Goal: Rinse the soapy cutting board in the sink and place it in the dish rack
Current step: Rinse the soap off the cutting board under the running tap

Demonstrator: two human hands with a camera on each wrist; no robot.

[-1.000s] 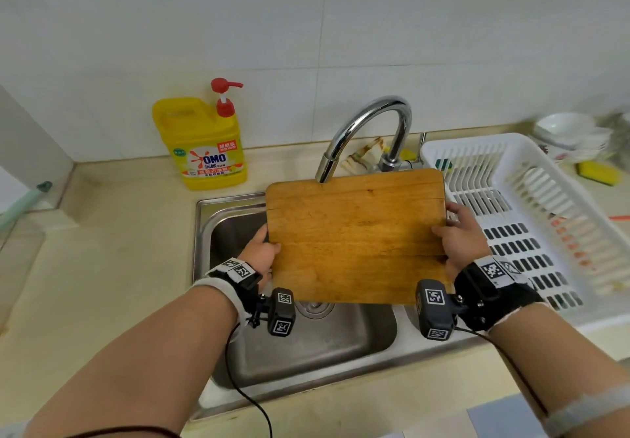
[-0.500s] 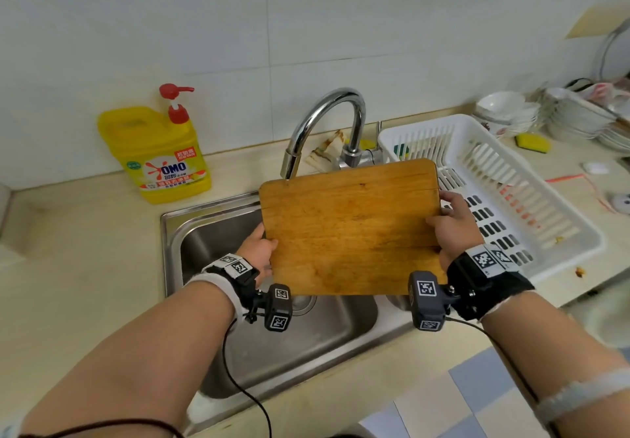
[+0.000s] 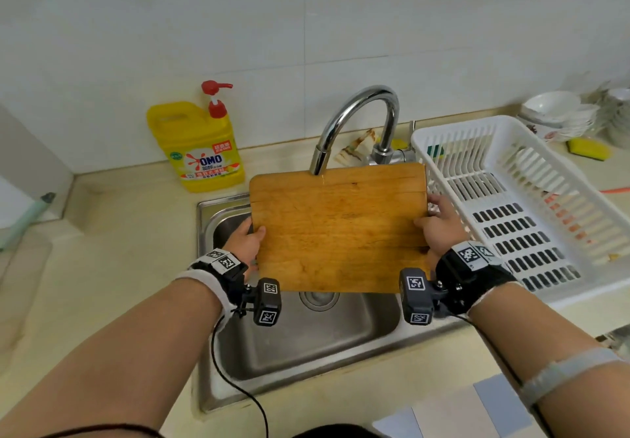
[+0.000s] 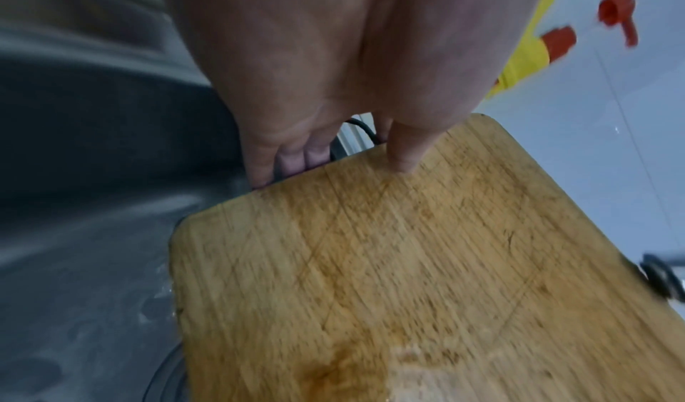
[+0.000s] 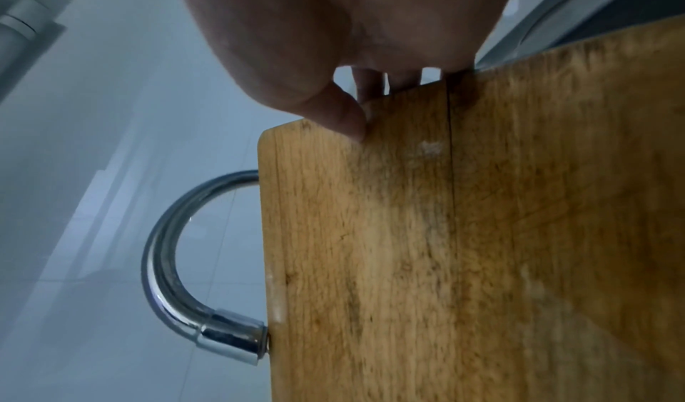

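Note:
A wooden cutting board (image 3: 337, 229) is held above the steel sink (image 3: 306, 335), its far edge right under the spout of the chrome faucet (image 3: 354, 124). My left hand (image 3: 247, 238) grips its left edge, thumb on top and fingers underneath (image 4: 293, 159). My right hand (image 3: 438, 226) grips the right edge the same way, thumb (image 5: 337, 115) on the top face. In the wrist views the board (image 4: 407, 276) (image 5: 482, 247) looks wet, with a pale patch. No water stream shows at the faucet spout (image 5: 233, 341). The white dish rack (image 3: 531, 199) stands just right of the sink.
A yellow detergent bottle (image 3: 201, 151) with a red pump stands left of the faucet. Stacked white bowls (image 3: 559, 113) and a yellow sponge (image 3: 588, 148) lie behind the rack. A folded rag (image 3: 358, 151) sits by the faucet base. Beige counter surrounds the sink.
The board stays gripped at both edges. Over the second it drifted right toward the rack, then came back so its far edge sits under the spout. The head view swung right and back.

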